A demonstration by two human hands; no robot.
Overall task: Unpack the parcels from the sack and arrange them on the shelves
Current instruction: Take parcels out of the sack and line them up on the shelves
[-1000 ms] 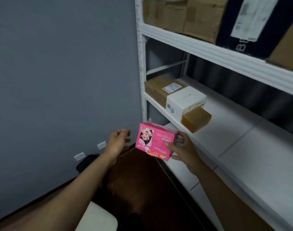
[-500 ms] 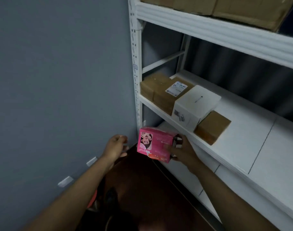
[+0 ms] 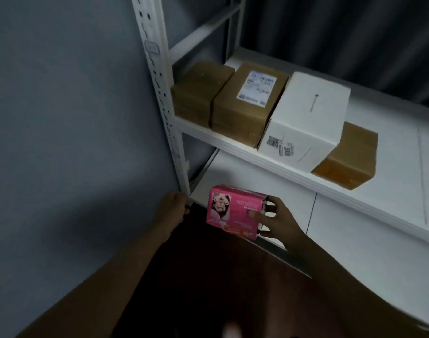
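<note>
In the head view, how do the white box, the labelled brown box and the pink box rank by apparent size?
1. white box
2. labelled brown box
3. pink box, although it is nearer the camera, in the right hand.

Dim storage corner.
Grey wall [image 3: 62, 118] at left, dark floor [image 3: 220, 276] at bottom, dark corrugated wall [image 3: 343, 32] upper right.

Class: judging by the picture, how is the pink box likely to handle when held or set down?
The pink box is probably light: the right hand holds it alone. It looks stiff, with straight edges. Flat faces suggest it will sit without rolling.
</note>
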